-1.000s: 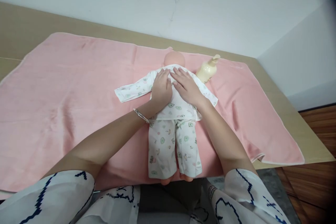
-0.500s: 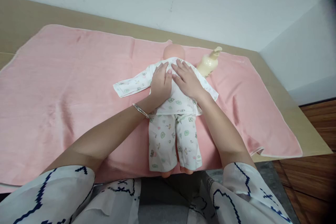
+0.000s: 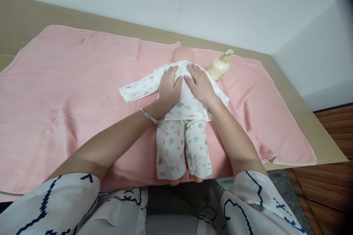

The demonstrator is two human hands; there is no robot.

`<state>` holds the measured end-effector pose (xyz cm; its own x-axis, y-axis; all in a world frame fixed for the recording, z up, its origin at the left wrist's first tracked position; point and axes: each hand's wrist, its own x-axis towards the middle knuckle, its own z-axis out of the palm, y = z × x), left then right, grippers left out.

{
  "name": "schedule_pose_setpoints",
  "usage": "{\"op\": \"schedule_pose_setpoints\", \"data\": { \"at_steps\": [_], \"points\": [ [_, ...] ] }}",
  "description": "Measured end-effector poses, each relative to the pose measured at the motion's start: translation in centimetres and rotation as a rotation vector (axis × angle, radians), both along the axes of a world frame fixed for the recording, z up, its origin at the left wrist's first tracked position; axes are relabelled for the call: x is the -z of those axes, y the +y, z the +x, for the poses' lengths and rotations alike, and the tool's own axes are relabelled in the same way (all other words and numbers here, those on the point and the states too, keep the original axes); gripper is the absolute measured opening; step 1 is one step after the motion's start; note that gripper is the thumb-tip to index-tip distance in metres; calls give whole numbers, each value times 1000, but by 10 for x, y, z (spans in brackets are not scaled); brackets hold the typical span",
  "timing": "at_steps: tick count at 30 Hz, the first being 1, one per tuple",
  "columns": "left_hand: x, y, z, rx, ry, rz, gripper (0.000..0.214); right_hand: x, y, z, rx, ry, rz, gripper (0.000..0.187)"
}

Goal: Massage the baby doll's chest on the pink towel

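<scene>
A baby doll [image 3: 183, 54] lies on a pink towel [image 3: 93, 66], its head toward the wall and its feet at the near edge. It wears a white patterned top [image 3: 187, 108] and matching pants [image 3: 171, 147]. No face shows on the doll. Both my hands rest flat on the upper part of the top. My left hand [image 3: 169, 86] lies on the left half, fingers toward the doll's head. On the right half is my right hand [image 3: 200, 83], its fingers slightly spread. The thumbs point toward each other with a small gap between them.
A cream pump bottle [image 3: 218, 68] lies tilted on the towel, just right of the doll's shoulder. Under the towel is a light wooden table [image 3: 328, 147], with a white wall [image 3: 124, 0] behind it. Brown wooden panels [image 3: 328, 187] show at lower right.
My right hand has shifted slightly to the right, and its fingers have drawn closer together. My left hand and the doll stay almost where they were.
</scene>
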<state>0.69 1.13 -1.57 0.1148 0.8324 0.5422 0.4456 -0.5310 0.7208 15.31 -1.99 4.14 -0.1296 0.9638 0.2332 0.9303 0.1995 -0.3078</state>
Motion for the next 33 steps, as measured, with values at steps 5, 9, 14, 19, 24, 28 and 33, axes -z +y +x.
{"op": "schedule_pose_setpoints", "data": {
  "at_steps": [5,9,14,19,24,28,33],
  "points": [
    [-1,-2,0,-24,-10,34,51,0,-26,-27,183,-117,58,56],
    [-2,-1,-1,-19,-9,27,48,-1,-25,-29,-104,-160,43,51],
    [-3,-2,0,-14,34,-6,46,5,6,7,-79,-4,16,55],
    [-5,-4,1,-46,93,11,42,6,2,5,113,-60,6,64],
    [-10,8,0,-38,194,-32,44,-6,-29,-27,203,-238,29,57],
    [-13,10,0,-42,245,-29,45,-11,-35,-34,151,-253,5,51],
    [-24,-14,5,-25,356,-1,44,0,-1,2,41,-19,-58,60]
  ]
}}
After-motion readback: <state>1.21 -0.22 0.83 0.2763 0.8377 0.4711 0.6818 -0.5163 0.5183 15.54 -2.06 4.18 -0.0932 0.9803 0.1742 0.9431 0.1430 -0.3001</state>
